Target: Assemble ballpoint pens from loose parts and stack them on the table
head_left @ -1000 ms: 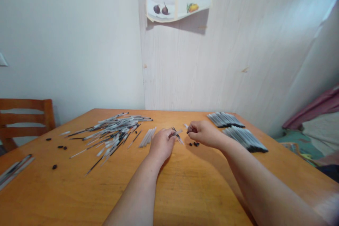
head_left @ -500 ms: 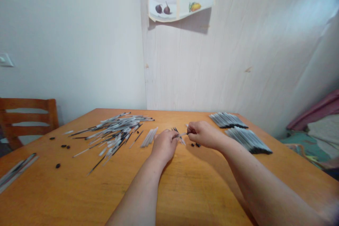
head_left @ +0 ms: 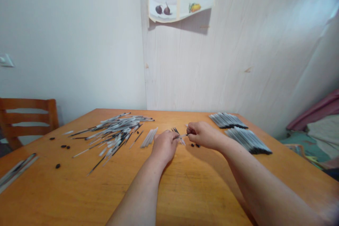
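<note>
Over the middle of the table, my left hand [head_left: 164,144] pinches a thin, translucent pen barrel [head_left: 183,136] that points to the right. At the barrel's right end my right hand [head_left: 203,134] is closed on a small dark end piece, mostly hidden by the fingers. Whether that piece is seated in the barrel I cannot tell. Thin dark-tipped pen parts [head_left: 175,130] lie just behind and below the hands. A few whitish barrels [head_left: 149,137] lie side by side left of my left hand, and small black plugs [head_left: 192,145] sit below my right hand.
A loose heap of pen parts [head_left: 116,129] spreads over the left of the wooden table [head_left: 185,197]. Two neat rows of black-ended pens [head_left: 246,140] lie at the right. Black plugs [head_left: 58,166] and long thin items [head_left: 18,171] are at far left, near a chair [head_left: 29,117].
Both hands stay almost in place. The pen barrel between them shows slightly differently at the fingertips; the piles on the table have not moved.
</note>
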`<action>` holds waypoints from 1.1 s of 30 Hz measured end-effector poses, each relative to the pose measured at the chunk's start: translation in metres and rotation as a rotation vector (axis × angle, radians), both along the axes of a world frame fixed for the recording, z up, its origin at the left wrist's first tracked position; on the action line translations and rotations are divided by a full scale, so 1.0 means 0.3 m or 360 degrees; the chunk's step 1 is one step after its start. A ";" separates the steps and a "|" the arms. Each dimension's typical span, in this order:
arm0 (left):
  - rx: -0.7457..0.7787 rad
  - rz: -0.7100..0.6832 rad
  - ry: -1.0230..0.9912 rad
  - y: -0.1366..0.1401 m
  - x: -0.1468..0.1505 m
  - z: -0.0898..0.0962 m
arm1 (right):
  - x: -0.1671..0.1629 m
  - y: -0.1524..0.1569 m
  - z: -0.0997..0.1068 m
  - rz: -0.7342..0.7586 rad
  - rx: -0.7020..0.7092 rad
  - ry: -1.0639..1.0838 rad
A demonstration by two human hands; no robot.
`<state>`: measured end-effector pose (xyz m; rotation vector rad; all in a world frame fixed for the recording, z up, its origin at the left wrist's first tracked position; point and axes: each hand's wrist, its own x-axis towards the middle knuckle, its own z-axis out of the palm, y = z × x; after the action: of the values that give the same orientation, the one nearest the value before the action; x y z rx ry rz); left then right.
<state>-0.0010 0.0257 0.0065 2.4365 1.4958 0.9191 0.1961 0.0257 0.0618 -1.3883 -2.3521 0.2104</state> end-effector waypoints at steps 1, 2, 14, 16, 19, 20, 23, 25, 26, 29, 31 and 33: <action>-0.0003 -0.0003 0.0002 -0.001 0.000 0.001 | 0.000 0.001 0.000 0.0007 0.0002 0.0005; -0.0006 -0.0008 0.0002 -0.002 0.000 0.001 | 0.001 0.001 -0.001 0.0012 0.0003 0.0008; -0.0032 -0.0049 -0.0066 -0.002 0.006 0.001 | 0.005 -0.001 -0.003 0.0059 -0.0046 0.0060; -0.0037 -0.0077 -0.0067 -0.001 0.006 -0.001 | 0.005 0.000 -0.004 0.0081 -0.0050 0.0089; -0.0065 -0.0116 -0.0094 0.001 0.006 -0.005 | 0.007 0.002 -0.007 0.0093 -0.0196 0.0208; -0.0079 -0.0131 -0.0117 0.003 0.006 -0.007 | 0.009 0.004 -0.008 0.0091 -0.0281 0.0269; -0.0132 -0.0178 -0.0213 0.008 0.006 -0.012 | 0.020 0.010 -0.012 0.0091 -0.0445 0.0452; -0.0169 -0.0199 -0.0272 0.011 0.007 -0.015 | 0.027 0.017 -0.014 0.0093 -0.0466 0.0542; -0.0186 -0.0201 -0.0299 0.012 0.008 -0.015 | 0.030 0.021 -0.015 0.0092 -0.0475 0.0582; -0.0234 -0.0195 -0.0372 0.013 0.010 -0.016 | 0.034 0.028 -0.016 0.0097 -0.0519 0.0680; -0.0263 -0.0201 -0.0411 0.012 0.012 -0.015 | 0.033 0.029 -0.013 0.0117 -0.0535 0.0722; -0.0280 -0.0215 -0.0442 0.010 0.013 -0.013 | 0.030 0.026 -0.007 0.0147 -0.0546 0.0745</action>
<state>0.0031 0.0289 0.0026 2.1532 1.2444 1.0029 0.2050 0.0334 0.0598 -1.2049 -2.0436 0.8976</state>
